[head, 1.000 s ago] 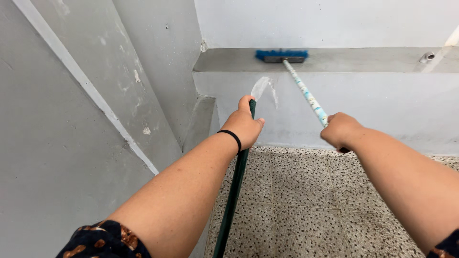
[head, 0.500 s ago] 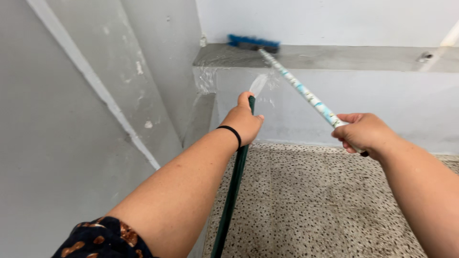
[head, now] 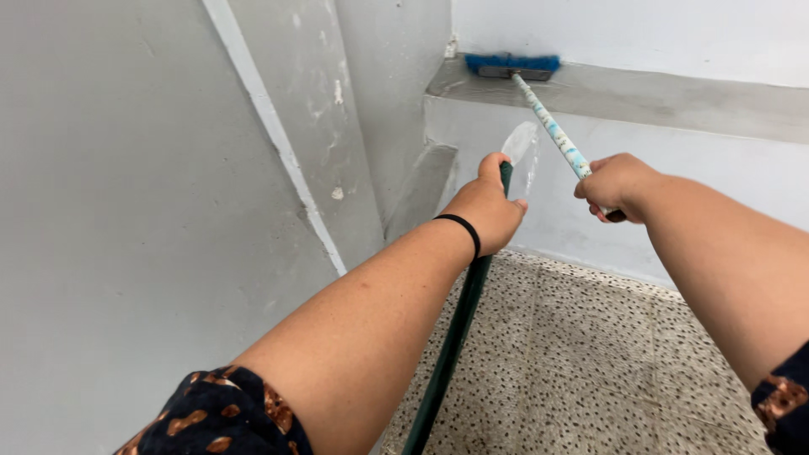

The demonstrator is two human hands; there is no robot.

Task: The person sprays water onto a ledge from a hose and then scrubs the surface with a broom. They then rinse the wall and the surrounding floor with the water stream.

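I had both arms stretched out toward a grey wall corner. My left hand (head: 489, 211) was clenched round the end of a dark green hose (head: 451, 345), thumb pressed over the nozzle, w/ a black band (head: 462, 229) on the wrist just behind the grip. A flat fan of water (head: 520, 145) sprayed up and fwd from that grip, toward the wall below the ledge (head: 657, 97). The hose itself ran back from the grip, down under my left forearm, to the bottom edge of view.

My right hand (head: 613, 185) sat just beside the left, a bit ahead of it, grasping the near end of a long white-and-pale-blue patterned broom handle (head: 552, 128). From that grip the handle sloped up and away to a blue-bristled brush head (head: 512, 64), which rested on the grey ledge near the corner.

Below both grips lay a speckled terrazzo floor (head: 607, 362). Left of the left grip, a slanted grey wall (head: 126, 211) w/ a pale diagonal stripe. Dark patterned sleeves (head: 219, 413) showed at both upper arms.
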